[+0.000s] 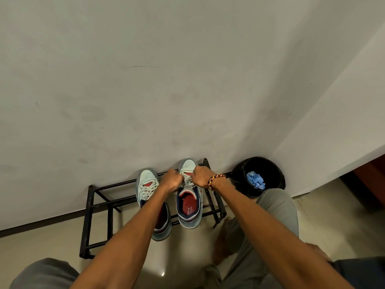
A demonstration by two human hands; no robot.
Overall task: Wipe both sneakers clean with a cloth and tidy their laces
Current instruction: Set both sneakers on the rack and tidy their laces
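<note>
Two pale mint sneakers with red insoles and navy collars stand side by side on a black metal shoe rack (100, 205), toes to the wall. My left hand (171, 181) and my right hand (201, 176) both pinch the white laces (188, 182) over the tongue of the right sneaker (189, 207). The left sneaker (146, 184) lies partly under my left forearm, its laces crossed and flat. A crumpled blue cloth (255, 180) sits inside a black bucket (277, 174) to the right of the rack.
A grey-white wall rises right behind the rack. The floor is glossy beige tile. My knees in grey trousers frame the lower left and right. A bare foot (224, 236) rests by the rack's right end. A dark doorway opens at far right.
</note>
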